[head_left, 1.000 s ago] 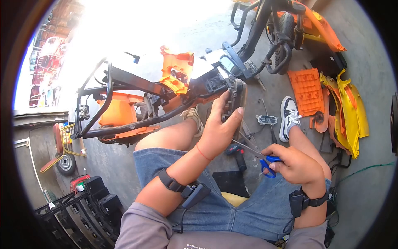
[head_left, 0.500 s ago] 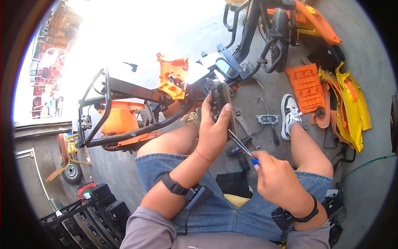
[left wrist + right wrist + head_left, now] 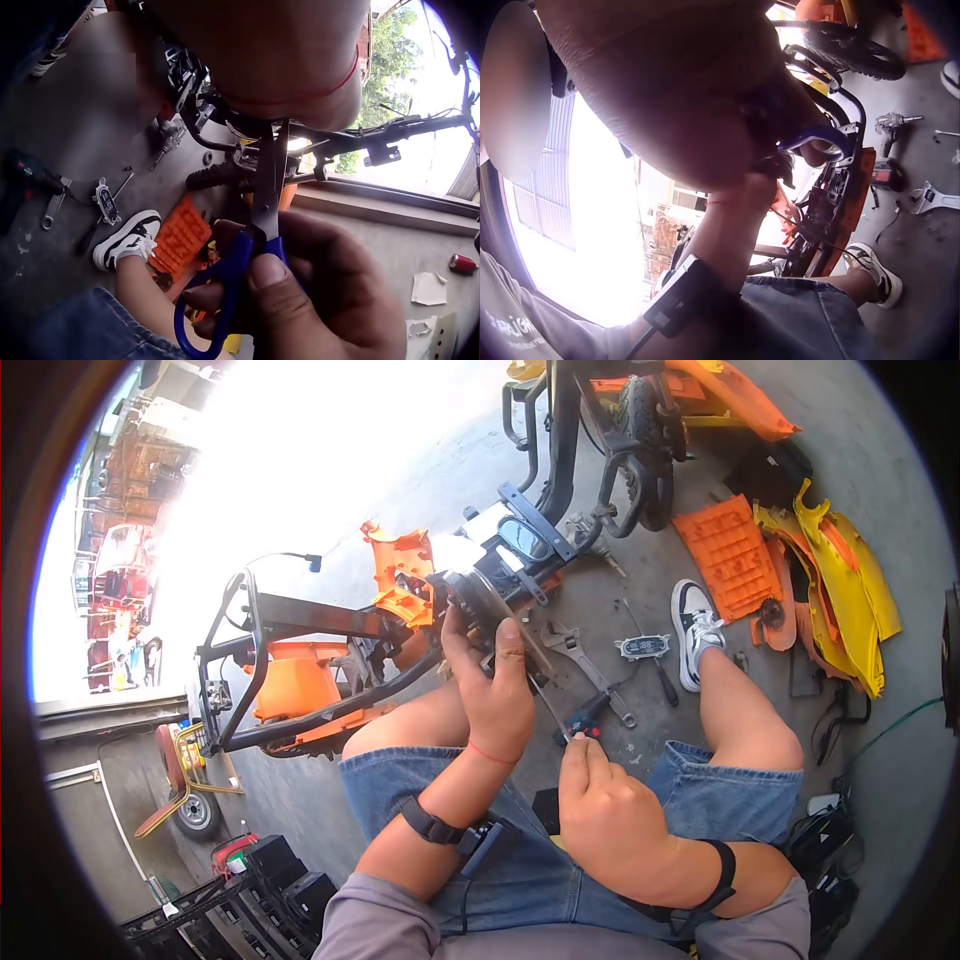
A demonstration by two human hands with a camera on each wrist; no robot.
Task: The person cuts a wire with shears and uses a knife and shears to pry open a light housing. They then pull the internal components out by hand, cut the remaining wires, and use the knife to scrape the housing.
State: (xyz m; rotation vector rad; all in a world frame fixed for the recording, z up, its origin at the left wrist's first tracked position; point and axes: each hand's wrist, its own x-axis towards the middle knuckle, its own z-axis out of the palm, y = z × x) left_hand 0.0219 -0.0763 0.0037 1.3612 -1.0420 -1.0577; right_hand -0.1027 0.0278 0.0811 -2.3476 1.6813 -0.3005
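In the head view my left hand [image 3: 500, 700] holds up a dark round part with a pale rim [image 3: 485, 600], thumb on the near side and fingers round the far side. It looks like a lamp unit, and my palm covers much of it. My right hand [image 3: 615, 805] grips scissors [image 3: 552, 712] whose blades point up and left toward the underside of that part. In the left wrist view the blue handles [image 3: 238, 262] show, with thumb and fingers round them and the blades nearly together. The blade tips overlap my left wrist there.
A black vehicle frame [image 3: 320, 622] with orange panels stands ahead on the left. On the floor lie an adjustable wrench [image 3: 597, 680], a cordless tool [image 3: 590, 715], a small display [image 3: 643, 647] and a screwdriver [image 3: 668, 685]. Orange [image 3: 730, 560] and yellow panels [image 3: 845, 580] lie at right.
My left hand has moved left and down with the round part. My right hand has turned over and moved left, bringing the scissor blades up toward the part; the handles are now hidden in the head view.
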